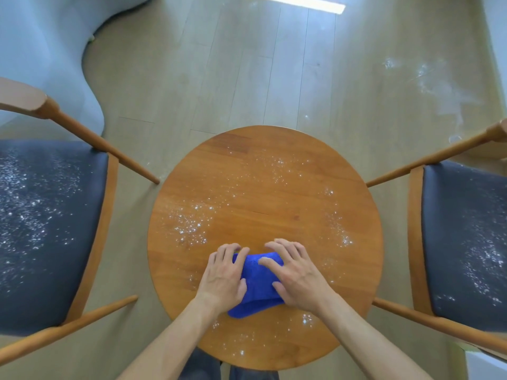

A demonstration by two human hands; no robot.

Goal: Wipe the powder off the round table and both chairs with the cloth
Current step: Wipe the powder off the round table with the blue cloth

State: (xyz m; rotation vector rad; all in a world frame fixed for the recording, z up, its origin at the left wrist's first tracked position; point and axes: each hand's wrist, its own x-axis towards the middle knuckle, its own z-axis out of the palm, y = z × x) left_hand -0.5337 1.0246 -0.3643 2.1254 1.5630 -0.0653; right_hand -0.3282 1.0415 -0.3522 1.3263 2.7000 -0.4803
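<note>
Fingers (277,249) of both hands are spread fairly flat over the blue cloth (259,286), pressing rather than gripping it. The left hand (225,272) and right hand (295,275) sit side by side on it, probably to bunch it into a pad before pushing it across. The cloth is a folded, fuzzy blue lump on the near half of the round table (356,229), with white powder (192,229) speckled all around it. The left chair (52,229) and right chair (466,234) have dusty dark seats too, so it looks like barely anything has been wiped.
</note>
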